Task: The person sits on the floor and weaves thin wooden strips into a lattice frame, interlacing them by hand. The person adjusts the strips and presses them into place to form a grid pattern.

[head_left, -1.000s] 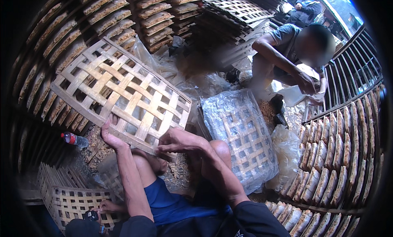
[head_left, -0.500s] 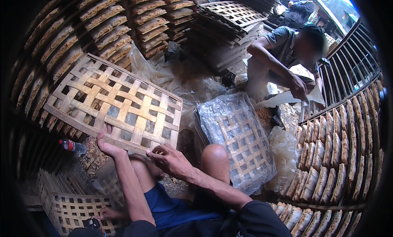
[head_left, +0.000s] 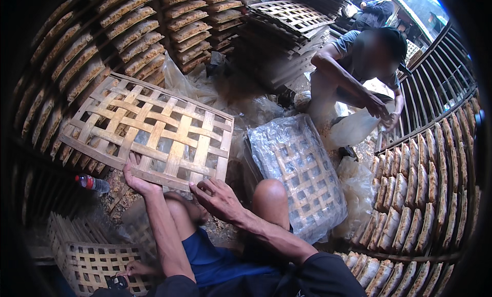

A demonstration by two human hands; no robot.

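A rectangular woven bamboo tray (head_left: 154, 125) with a wooden rim is held up in front of me, tilted, with open square gaps in its lattice. My left hand (head_left: 141, 179) grips the near rim, fingers reaching underneath. At the near right corner, my right hand (head_left: 218, 197) has its curled fingers against the rim. To the right of the tray, clear plastic sheeting (head_left: 277, 135) covers a stack of similar trays, close to my knee. Whatever lies under that plastic besides lattice is hard to make out.
Racks of filled slabs (head_left: 405, 210) stand on the right and at the back left. A red-capped bottle (head_left: 92, 183) lies at left. More woven trays (head_left: 102, 261) lean at lower left, beside another hand (head_left: 136, 268). Across from me, a person (head_left: 353, 66) handles a plastic sheet (head_left: 353, 128).
The tray has shifted slightly right and its far edge has dipped, both my hands moving with it. The person opposite has brought both hands together at the plastic sheet.
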